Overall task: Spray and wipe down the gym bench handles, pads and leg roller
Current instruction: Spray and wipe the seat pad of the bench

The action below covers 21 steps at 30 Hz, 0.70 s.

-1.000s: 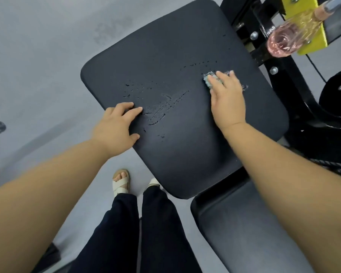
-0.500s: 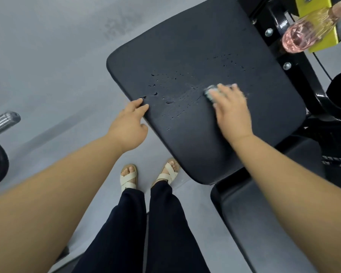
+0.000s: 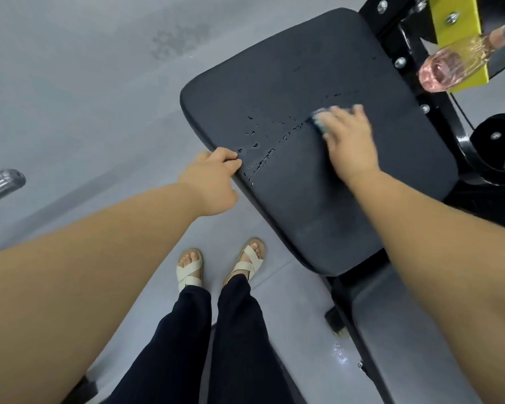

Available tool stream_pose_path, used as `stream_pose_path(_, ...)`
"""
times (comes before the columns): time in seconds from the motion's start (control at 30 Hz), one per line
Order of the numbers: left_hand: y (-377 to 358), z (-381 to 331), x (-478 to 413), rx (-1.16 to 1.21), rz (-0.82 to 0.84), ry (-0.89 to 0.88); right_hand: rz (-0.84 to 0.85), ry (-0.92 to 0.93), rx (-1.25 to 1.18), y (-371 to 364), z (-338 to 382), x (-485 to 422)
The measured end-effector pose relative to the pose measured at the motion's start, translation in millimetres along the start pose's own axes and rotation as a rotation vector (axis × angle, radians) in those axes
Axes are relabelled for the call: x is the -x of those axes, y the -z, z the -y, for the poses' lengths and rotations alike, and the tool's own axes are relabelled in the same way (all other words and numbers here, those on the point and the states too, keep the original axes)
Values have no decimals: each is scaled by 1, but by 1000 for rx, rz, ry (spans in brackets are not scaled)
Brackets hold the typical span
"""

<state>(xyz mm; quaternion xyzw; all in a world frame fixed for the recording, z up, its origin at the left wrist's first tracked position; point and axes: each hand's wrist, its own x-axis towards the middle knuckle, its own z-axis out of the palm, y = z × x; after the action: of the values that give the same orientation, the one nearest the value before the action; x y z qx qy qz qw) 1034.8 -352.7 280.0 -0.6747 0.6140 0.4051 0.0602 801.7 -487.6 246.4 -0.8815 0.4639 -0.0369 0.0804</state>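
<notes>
A black bench pad (image 3: 289, 68) fills the upper middle, with spray droplets (image 3: 263, 132) across its near-left part. My right hand (image 3: 349, 141) lies flat on the pad and presses a small pale cloth (image 3: 321, 121) under its fingers. My left hand (image 3: 213, 179) grips the pad's left edge with curled fingers. A second black pad (image 3: 391, 316) adjoins at the lower right. A clear pink spray bottle (image 3: 449, 68) sits on the frame at the upper right.
A black steel frame (image 3: 461, 135) with bolts and a yellow plate (image 3: 455, 21) runs along the right. A chrome bar end (image 3: 3, 182) sticks in from the left. My legs and sandalled feet (image 3: 216, 266) stand on grey floor beside the bench.
The right hand has slid the cloth across the pad, leaving a wiped strip behind it. The left hand moved from resting on the pad surface to gripping its edge. The view shifted left.
</notes>
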Motion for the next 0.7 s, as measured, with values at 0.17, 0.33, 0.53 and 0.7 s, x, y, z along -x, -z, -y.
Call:
stream_pose_path(0.17, -1, 9, 1, 34, 20, -59, -91, -277, -11, -28, 74, 17)
stream_pose_path(0.33, 4, 13, 1, 19, 42, -112, 24, -38, -232, -22, 120, 35)
stream_pose_path(0.53, 10, 9, -3, 6, 51, -95, -65, -155, -153, 3, 67, -2)
stream_pose_path(0.7, 23, -6, -13, -20, -43, -18, -11, -139, 73, 0, 30, -12)
